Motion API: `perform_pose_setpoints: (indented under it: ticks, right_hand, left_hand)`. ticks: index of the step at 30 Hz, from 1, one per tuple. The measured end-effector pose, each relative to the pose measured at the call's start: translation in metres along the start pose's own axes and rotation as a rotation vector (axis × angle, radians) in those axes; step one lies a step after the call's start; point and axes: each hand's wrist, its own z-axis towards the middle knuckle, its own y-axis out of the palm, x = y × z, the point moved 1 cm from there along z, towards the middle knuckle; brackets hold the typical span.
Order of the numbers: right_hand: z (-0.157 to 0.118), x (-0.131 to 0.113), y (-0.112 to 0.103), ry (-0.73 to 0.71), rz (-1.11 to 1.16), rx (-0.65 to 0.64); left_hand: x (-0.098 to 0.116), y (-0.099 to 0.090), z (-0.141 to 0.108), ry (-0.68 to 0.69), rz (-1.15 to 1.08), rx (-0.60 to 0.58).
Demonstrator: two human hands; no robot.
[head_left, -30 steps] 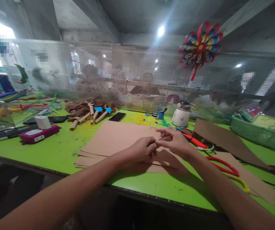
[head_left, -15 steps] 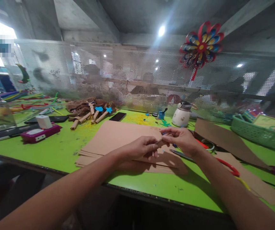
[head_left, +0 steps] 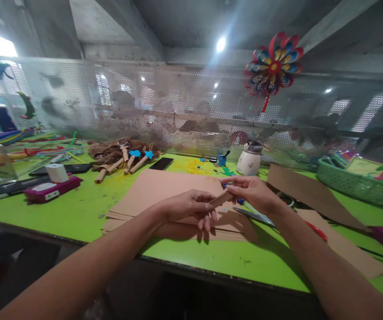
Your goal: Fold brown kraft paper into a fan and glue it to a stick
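A small narrow roll of brown paper [head_left: 221, 200] is held between both hands, tilted up to the right. My left hand [head_left: 196, 208] pinches its lower left end between thumb and fingers. At its upper right end, my right hand [head_left: 246, 190] grips it with the fingertips. Beneath the hands lies a stack of brown paper sheets [head_left: 165, 189] on the green table [head_left: 78, 218]. Metal scissors [head_left: 254, 215] rest under my right wrist, their handles partly hidden by the forearm.
Paper rolls with blue shapes [head_left: 134, 154], a black phone [head_left: 162, 163], a purple box [head_left: 51, 189] and a white jar [head_left: 249, 159] stand behind. Brown paper [head_left: 314, 195] and a green basket [head_left: 361, 182] are at right. A paper flower [head_left: 274, 66] hangs above.
More of the paper roll now shows between my hands, and my left hand's fingers have shifted along its lower end. The whole view has moved slightly.
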Motion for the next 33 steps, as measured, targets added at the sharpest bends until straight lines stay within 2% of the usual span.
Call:
perform_pose_setpoints:
  ticks: [3, 11, 13, 17, 22, 27, 31, 33]
  right_hand:
    - [0.0, 0.0, -0.003, -0.002, -0.001, -0.018]
    - [0.001, 0.0, -0.005, 0.042, 0.009, -0.001]
    - [0.003, 0.001, -0.002, 0.053, 0.008, 0.031]
    - [0.005, 0.005, 0.008, 0.025, -0.032, 0.098]
    - [0.005, 0.003, 0.025, -0.056, -0.184, 0.074]
    - [0.002, 0.001, 0.034, -0.04, -0.279, 0.084]
    - [0.003, 0.005, 0.035, -0.028, -0.202, 0.082]
    - [0.005, 0.006, 0.034, -0.011, -0.135, 0.073]
  left_hand:
    - [0.001, 0.002, -0.001, 0.014, -0.091, -0.065]
    - [0.007, 0.001, -0.002, 0.025, -0.03, -0.027]
    - [0.007, -0.001, -0.002, 0.018, -0.006, 0.029]
    - [0.009, -0.002, 0.0, 0.023, 0.137, 0.231]
    - [0.006, 0.004, 0.007, -0.003, 0.188, 0.401]
    - [-0.001, 0.002, 0.009, -0.036, 0.207, 0.445]
    - [-0.001, -0.003, 0.007, -0.002, 0.418, 0.463]
    - [0.002, -0.003, 0.006, 0.005, 0.445, 0.451]
